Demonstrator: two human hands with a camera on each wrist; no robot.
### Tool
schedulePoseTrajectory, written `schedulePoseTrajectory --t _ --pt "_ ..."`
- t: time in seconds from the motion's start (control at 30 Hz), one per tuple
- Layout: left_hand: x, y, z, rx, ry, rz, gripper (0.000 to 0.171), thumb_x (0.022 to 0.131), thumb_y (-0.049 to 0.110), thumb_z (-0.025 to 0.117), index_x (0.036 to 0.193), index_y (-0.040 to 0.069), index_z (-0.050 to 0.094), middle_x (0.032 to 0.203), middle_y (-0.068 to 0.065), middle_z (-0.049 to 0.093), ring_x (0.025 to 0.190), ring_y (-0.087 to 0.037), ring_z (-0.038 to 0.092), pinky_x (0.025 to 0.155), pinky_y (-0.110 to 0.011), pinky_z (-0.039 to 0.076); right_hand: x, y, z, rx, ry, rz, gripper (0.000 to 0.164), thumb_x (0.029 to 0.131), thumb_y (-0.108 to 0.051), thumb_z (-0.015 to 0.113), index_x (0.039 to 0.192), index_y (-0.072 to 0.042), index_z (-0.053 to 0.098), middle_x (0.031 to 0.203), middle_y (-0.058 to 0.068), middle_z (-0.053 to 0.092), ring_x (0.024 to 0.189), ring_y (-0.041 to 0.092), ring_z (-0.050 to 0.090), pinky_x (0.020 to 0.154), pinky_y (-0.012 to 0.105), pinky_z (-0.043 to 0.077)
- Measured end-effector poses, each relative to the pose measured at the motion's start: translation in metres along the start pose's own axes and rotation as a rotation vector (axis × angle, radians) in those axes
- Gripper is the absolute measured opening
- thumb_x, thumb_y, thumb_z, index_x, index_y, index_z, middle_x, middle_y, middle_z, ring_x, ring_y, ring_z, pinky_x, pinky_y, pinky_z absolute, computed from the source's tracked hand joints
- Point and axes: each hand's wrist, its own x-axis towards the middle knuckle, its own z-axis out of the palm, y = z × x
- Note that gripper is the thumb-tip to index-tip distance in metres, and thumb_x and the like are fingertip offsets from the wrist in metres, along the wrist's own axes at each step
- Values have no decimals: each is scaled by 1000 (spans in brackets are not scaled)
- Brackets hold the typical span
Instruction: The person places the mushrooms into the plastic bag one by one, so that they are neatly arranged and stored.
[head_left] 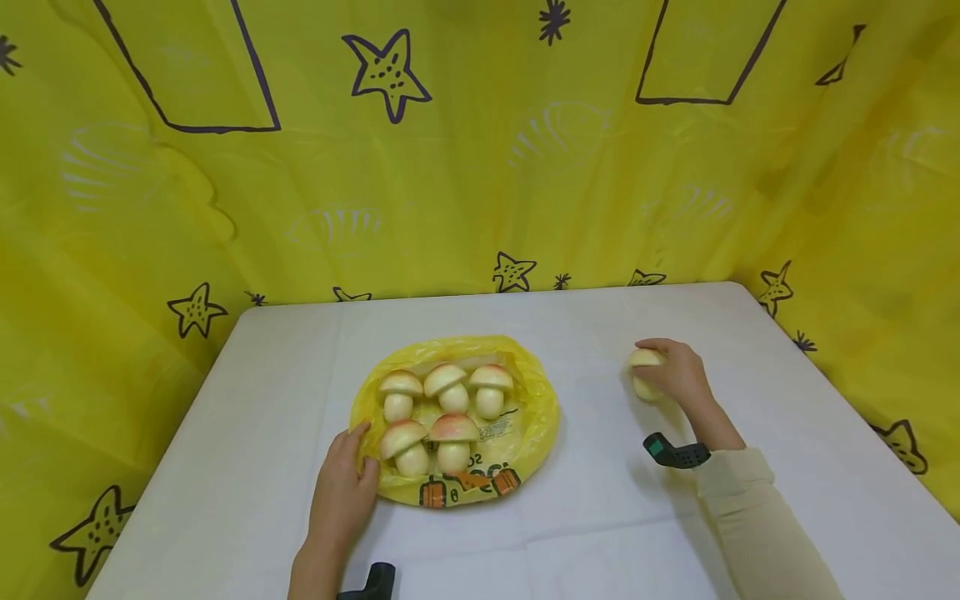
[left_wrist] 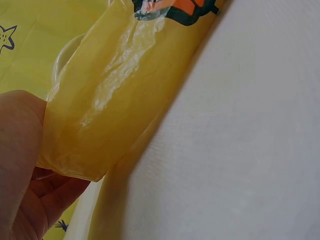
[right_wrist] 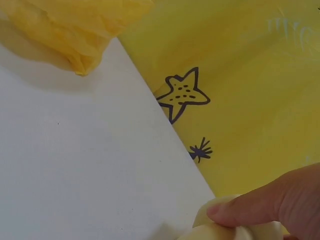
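Observation:
A yellow plastic bag (head_left: 536, 433) with printed pictures lies spread on the table, its rim raised round several toy mushrooms (head_left: 453, 429) with cream stems and reddish caps. My left hand (head_left: 345, 479) holds the bag's near left edge; in the left wrist view the thumb is on one side of the yellow plastic (left_wrist: 125, 95) and the fingers curl under the other. Off to the right, my right hand (head_left: 677, 373) grips another pale mushroom (head_left: 647, 385) at the table surface. The right wrist view shows the thumb across this mushroom (right_wrist: 212, 231), whose lower part is cut off.
A white-covered table (head_left: 592, 533) carries everything. Behind it and along its sides hangs a yellow curtain (head_left: 450, 183) printed with stars and shells. Black bands are on both wrists, and a beige sleeve (head_left: 765, 517) covers the right forearm.

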Motion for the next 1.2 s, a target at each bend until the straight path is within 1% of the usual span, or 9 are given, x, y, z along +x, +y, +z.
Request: schedulePoseTrajectory --t 0.1,0.2,0.37,0.43,0.7,0.93,1.03,1.2 --pt "0 0 0 0 3 2 44 83 2 50 126 -5 49 122 -21 49 116 -35 45 94 -49 36 -2 0 1 45 -12 1 44 77 -9 68 117 7 57 123 31 48 107 43 43 85 51 36" --pt "0 -1 0 1 7 6 43 83 2 50 126 -5 49 122 -21 49 116 -36 45 94 -50 36 -5 0 1 64 -13 -5 45 77 -10 68 117 7 57 123 31 49 108 42 43 85 50 36" --pt "0 -2 0 1 14 13 43 84 2 50 126 -4 49 122 -21 49 116 -36 44 94 -50 36 -12 -4 -1 95 9 -45 44 78 -10 69 117 6 57 122 30 50 107 42 43 84 49 37" --pt "0 -2 0 0 16 15 43 84 1 50 126 -4 49 122 -21 49 116 -36 44 94 -49 36 -14 -6 -2 100 16 -63 44 78 -10 69 117 6 58 121 30 50 106 41 44 83 49 38" --pt "-1 -2 1 2 23 23 43 83 1 50 125 -5 50 122 -21 49 116 -36 45 94 -50 37 -21 -12 -3 119 16 -86 44 78 -12 71 117 6 58 120 29 51 105 40 45 82 48 39" --pt "0 -2 2 -17 50 47 41 81 -1 50 122 -7 52 118 -22 51 113 -38 47 92 -50 37 -24 -17 -3 133 13 -76 45 79 -13 71 118 5 58 121 28 51 105 39 45 82 48 39" --pt "0 -2 2 -19 42 40 42 81 0 50 123 -6 52 119 -22 51 113 -37 46 93 -50 37 -26 -19 -2 147 9 -76 46 79 -14 71 119 4 57 122 27 51 104 38 45 82 47 39" --pt "0 -2 2 -10 32 29 42 82 0 50 124 -6 51 120 -22 50 115 -37 46 94 -50 36 -30 -20 1 172 18 -114 47 78 -16 73 119 2 59 120 25 53 105 37 47 83 47 39"
